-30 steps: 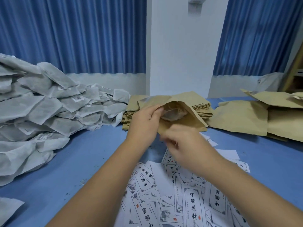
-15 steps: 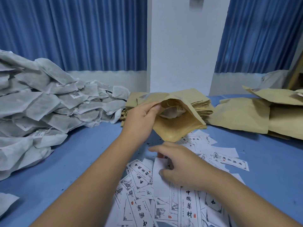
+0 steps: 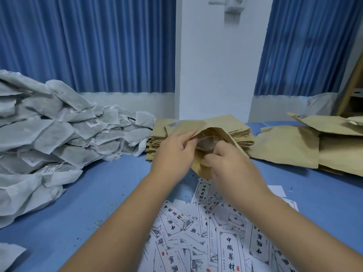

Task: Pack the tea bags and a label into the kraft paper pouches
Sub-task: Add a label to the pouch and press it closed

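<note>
On the bench (image 3: 94, 197), tea bags (image 3: 49, 134) lie left, labels (image 3: 218, 232) in front, a pouch stack (image 3: 155, 146) behind them, probably filled pouches (image 3: 284, 148) right.

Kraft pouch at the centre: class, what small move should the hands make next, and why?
Probably ease the right hand deeper into the pouch and release. The left hand grips its mouth open, a tea bag shows inside, and the right hand curls at the opening; what it holds is hidden.

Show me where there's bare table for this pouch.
Bare table lies between the tea bag heap and the left forearm, and right of the scattered labels, before the side pouches. Crowded: the labels in front, the pouch stack behind.
</note>
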The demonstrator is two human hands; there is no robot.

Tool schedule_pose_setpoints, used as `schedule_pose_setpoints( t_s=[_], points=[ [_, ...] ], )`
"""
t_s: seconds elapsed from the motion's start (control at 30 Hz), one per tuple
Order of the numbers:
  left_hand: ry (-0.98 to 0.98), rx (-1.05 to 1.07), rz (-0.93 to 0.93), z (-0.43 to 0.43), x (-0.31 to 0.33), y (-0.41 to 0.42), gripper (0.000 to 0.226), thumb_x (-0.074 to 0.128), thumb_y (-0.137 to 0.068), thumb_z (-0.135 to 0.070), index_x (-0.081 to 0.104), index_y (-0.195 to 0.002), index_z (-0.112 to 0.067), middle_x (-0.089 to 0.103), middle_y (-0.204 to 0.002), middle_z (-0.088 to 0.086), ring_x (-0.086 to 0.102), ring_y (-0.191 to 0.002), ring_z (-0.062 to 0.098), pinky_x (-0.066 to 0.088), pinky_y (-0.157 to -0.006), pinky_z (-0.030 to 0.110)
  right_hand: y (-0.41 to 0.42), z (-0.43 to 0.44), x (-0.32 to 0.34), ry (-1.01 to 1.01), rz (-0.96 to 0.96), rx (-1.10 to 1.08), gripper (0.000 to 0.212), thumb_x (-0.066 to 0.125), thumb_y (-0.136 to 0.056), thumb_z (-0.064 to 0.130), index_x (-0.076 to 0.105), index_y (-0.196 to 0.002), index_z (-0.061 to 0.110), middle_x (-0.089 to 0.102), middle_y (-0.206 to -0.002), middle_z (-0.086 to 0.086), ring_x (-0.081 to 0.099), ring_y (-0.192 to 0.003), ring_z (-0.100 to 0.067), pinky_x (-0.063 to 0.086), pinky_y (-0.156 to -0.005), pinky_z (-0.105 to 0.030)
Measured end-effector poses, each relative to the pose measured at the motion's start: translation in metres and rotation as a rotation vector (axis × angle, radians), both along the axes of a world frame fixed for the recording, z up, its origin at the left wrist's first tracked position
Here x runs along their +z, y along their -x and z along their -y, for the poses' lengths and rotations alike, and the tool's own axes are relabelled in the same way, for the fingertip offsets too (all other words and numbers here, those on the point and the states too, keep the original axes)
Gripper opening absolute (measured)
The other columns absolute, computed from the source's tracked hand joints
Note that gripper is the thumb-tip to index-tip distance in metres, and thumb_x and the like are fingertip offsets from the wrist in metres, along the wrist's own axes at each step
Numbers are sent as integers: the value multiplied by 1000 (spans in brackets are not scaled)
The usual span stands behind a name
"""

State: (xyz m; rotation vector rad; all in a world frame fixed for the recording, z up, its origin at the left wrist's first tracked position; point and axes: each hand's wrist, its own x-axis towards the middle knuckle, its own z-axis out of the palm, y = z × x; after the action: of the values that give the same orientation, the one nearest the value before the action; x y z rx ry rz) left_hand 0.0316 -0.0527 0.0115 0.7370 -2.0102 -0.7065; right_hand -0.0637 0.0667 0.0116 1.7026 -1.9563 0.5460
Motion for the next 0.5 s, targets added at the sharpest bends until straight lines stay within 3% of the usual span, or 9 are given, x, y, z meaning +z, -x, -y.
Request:
schedule_pose_setpoints(
  t_s=[0.07, 0.17, 0.3, 0.37, 0.43, 0.5],
  points=[
    [63, 31, 68, -2, 2, 1, 35, 46, -97, -32, 60, -129, -35, 58, -128, -13, 49, -120, 9, 39, -103, 33, 6, 17, -2, -79, 9, -26, 13, 50, -88, 12, 59, -98, 14, 41, -93, 0, 45, -84, -23, 29, -58, -24],
    [86, 19, 91, -5, 5, 2, 35, 44, -99, -31, 60, -130, -32, 57, -131, -12, 49, -122, 10, 38, -104, 33, 12, 41, 2, -178, -66, -93, 21, 56, -88, 15, 65, -107, 18, 55, -107, -2, 56, -92, -22, 41, -63, -27],
    [77, -4, 84, -9, 7, 3, 35, 43, -100, -31, 60, -130, -31, 57, -131, -11, 47, -123, 10, 36, -105, 34, 9, 63, 12, -261, -34, -145, 10, 49, -88, 10, 57, -89, 14, 67, -95, -10, 61, -79, -25, 39, -61, -28],
    [74, -8, 100, -10, 9, 3, 35, 41, -100, -33, 59, -131, -33, 57, -131, -12, 47, -123, 10, 36, -105, 34, 15, 71, 12, -273, -97, -156, 13, 46, -90, 10, 58, -96, 13, 66, -102, -9, 62, -90, -24, 40, -69, -27],
    [74, -11, 123, -10, 9, 3, 36, 40, -100, -35, 58, -132, -33, 57, -131, -12, 47, -123, 10, 36, -104, 33, 21, 76, 12, -266, -155, -153, 25, 45, -91, 14, 58, -112, 12, 62, -113, -9, 58, -103, -24, 42, -86, -28],
    [71, -12, 127, -9, 9, 3, 37, 39, -100, -35, 57, -133, -34, 56, -133, -12, 46, -124, 10, 36, -105, 33, 23, 79, 12, -252, -198, -101, 27, 43, -91, 16, 58, -113, 13, 62, -112, -7, 57, -104, -23, 40, -90, -30]
  ],
)
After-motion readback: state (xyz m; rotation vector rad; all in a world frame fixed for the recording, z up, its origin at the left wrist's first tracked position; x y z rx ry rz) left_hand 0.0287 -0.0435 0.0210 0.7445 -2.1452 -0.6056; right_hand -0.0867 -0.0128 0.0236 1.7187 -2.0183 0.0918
